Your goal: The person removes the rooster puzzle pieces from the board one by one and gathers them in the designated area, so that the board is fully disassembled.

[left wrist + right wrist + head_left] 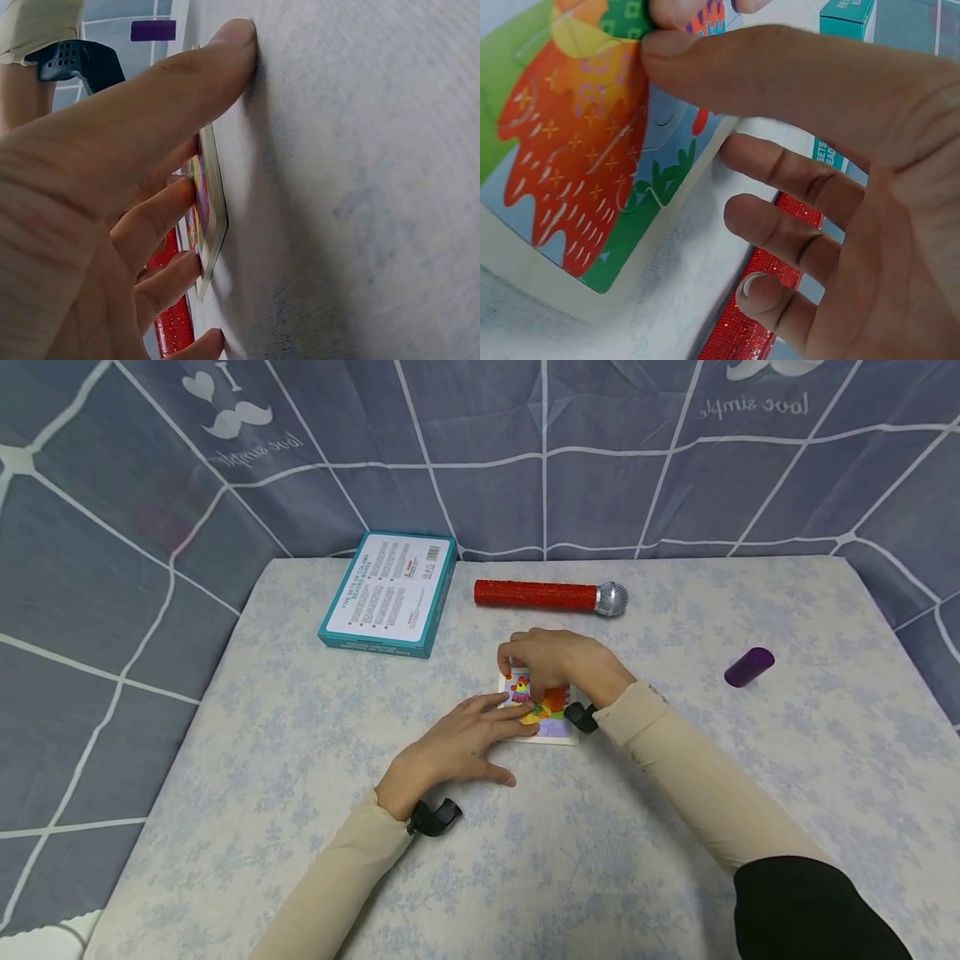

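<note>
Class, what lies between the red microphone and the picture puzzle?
The right hand lies between the red microphone and the picture puzzle, partly covering the puzzle, as the head view shows.

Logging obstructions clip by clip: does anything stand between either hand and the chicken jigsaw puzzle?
Nothing visible does: the left hand and right hand both touch the chicken jigsaw puzzle. The red microphone and teal box lie beyond it, the purple cylinder off to the right.
</note>
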`<act>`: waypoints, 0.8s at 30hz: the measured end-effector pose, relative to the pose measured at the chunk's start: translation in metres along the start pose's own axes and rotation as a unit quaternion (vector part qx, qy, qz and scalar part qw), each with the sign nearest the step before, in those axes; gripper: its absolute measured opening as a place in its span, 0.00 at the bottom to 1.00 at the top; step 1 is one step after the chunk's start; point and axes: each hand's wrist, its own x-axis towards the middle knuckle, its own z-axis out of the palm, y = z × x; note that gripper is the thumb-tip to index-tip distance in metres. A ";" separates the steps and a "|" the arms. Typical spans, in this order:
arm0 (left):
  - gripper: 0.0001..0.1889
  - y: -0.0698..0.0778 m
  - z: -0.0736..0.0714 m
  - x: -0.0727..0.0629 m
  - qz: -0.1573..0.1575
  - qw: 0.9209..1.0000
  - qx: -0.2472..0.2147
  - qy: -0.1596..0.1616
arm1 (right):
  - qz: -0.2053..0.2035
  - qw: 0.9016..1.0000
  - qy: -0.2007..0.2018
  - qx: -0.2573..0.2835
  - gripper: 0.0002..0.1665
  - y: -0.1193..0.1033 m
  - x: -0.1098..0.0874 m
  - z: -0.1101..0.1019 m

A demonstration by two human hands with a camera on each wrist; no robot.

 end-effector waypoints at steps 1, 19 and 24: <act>0.38 0.000 0.000 0.000 0.000 1.000 -0.001 -0.001 | -0.001 1.000 -0.003 -0.002 0.24 0.000 0.000 0.000; 0.38 0.000 0.000 0.001 -0.003 1.000 -0.006 -0.001 | -0.021 0.997 0.028 -0.063 0.24 -0.002 -0.004 0.002; 0.38 0.000 0.000 0.001 -0.005 1.000 -0.005 -0.003 | -0.020 0.995 0.039 -0.093 0.26 -0.005 -0.004 0.002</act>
